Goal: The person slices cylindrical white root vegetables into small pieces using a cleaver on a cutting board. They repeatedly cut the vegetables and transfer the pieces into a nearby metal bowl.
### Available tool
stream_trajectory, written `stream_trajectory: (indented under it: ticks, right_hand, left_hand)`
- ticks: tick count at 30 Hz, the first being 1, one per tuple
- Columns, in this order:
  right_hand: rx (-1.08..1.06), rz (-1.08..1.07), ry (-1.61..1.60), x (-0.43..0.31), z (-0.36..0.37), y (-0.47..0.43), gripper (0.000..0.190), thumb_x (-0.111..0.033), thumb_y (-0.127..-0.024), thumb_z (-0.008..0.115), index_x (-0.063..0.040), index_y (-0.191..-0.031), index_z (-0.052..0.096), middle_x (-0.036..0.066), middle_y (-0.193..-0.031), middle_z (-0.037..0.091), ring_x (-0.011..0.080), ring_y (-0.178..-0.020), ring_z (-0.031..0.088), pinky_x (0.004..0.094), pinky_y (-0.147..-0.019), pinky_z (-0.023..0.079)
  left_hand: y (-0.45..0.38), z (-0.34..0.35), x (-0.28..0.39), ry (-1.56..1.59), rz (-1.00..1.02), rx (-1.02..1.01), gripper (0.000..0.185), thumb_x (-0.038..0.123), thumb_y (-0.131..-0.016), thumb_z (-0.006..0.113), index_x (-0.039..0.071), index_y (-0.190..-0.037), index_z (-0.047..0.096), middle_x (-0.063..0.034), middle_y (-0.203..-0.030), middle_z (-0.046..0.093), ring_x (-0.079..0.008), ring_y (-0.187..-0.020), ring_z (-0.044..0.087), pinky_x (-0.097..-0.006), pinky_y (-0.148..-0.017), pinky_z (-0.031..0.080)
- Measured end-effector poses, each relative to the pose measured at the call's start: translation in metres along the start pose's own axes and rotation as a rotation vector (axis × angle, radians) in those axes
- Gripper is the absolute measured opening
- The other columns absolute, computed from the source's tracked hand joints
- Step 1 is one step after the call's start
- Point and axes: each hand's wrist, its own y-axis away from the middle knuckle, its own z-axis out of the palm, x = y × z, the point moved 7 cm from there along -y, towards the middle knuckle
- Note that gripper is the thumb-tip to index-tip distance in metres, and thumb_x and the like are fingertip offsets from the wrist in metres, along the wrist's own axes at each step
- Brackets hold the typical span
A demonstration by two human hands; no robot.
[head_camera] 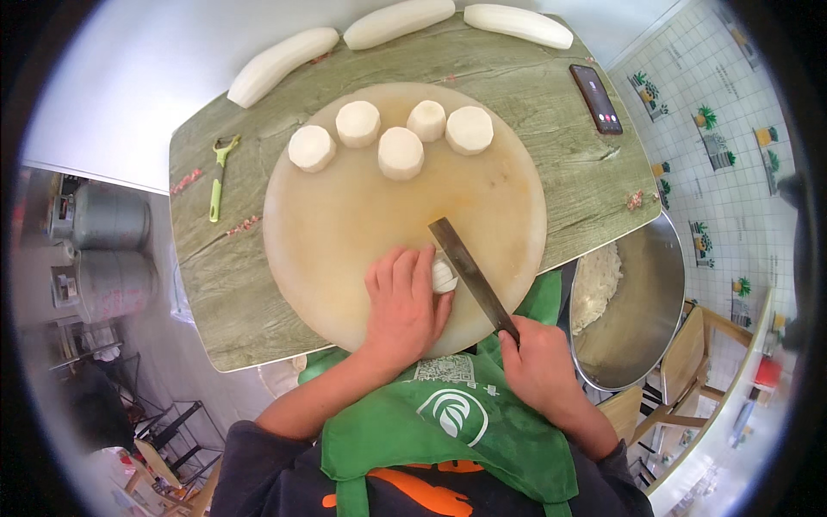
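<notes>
My right hand [539, 362] grips the handle of a kitchen knife [473, 278], its blade reaching up and left over a round cutting board [349, 258]. Just left of the blade, my left hand [404, 297] holds a white piece of peeled radish [443, 276] that shows cut lines; the fingers partly cover it. Several thick peeled radish chunks stand at the board's far side, among them one at the left [312, 148], one at the front [400, 154] and one at the right [470, 130]. Whether the blade touches the held piece I cannot tell.
Long peeled radishes [400, 23] lie along the table's far edge. A green-handled peeler [219, 178] is on the table [213, 278] to the left, a phone [596, 99] at the far right. A large metal bowl [636, 323] with a pale shredded mass [597, 284] stands beyond the right edge.
</notes>
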Motion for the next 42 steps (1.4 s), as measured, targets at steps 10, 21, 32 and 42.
stream_trajectory:
  ticks: [10, 21, 32, 42]
  right_hand:
    - [0.017, -0.011, 0.008, -0.003, 0.000, 0.000, 0.020, -0.010, -0.094, 0.064, 0.004, -0.107, 0.069, 0.026, -0.092, 0.071, 0.0468, -0.086, 0.069, 0.0535, -0.077, 0.055]
    - [0.007, -0.013, 0.006, -0.002, -0.001, 0.000, 0.021, -0.012, -0.095, 0.062, 0.004, -0.107, 0.069, 0.027, -0.092, 0.070, 0.0471, -0.086, 0.069, 0.0541, -0.077, 0.055]
    - [0.100, -0.079, -0.012, -0.001, -0.003, 0.002, 0.014, -0.010, -0.094, 0.064, 0.003, -0.098, 0.068, 0.026, -0.079, 0.067, 0.0476, -0.076, 0.066, 0.0523, -0.068, 0.052]
    - [0.001, -0.071, 0.003, -0.002, -0.010, 0.001, 0.021, -0.008, -0.094, 0.063, 0.003, -0.110, 0.070, 0.025, -0.094, 0.071, 0.0454, -0.085, 0.069, 0.0521, -0.075, 0.056]
  left_hand:
    - [-0.004, 0.001, -0.002, -0.006, -0.029, 0.020, 0.068, 0.023, -0.075, 0.081, -0.004, -0.130, 0.051, -0.0226, -0.127, 0.051, -0.0417, -0.127, 0.046, -0.0542, -0.106, 0.033]
    - [-0.010, -0.007, -0.007, 0.069, -0.014, -0.036, 0.072, 0.029, -0.074, 0.086, 0.002, -0.133, 0.055, -0.0181, -0.135, 0.050, -0.0404, -0.130, 0.044, -0.0537, -0.107, 0.033]
    - [-0.007, -0.010, -0.011, 0.130, -0.056, -0.049, 0.072, 0.026, -0.071, 0.089, 0.002, -0.130, 0.055, -0.0184, -0.134, 0.051, -0.0415, -0.127, 0.047, -0.0538, -0.106, 0.035]
    - [-0.001, -0.013, -0.013, 0.336, 0.029, 0.075, 0.058, 0.008, -0.072, 0.087, -0.002, -0.121, 0.058, -0.0212, -0.119, 0.061, -0.0416, -0.109, 0.059, -0.0474, -0.095, 0.050]
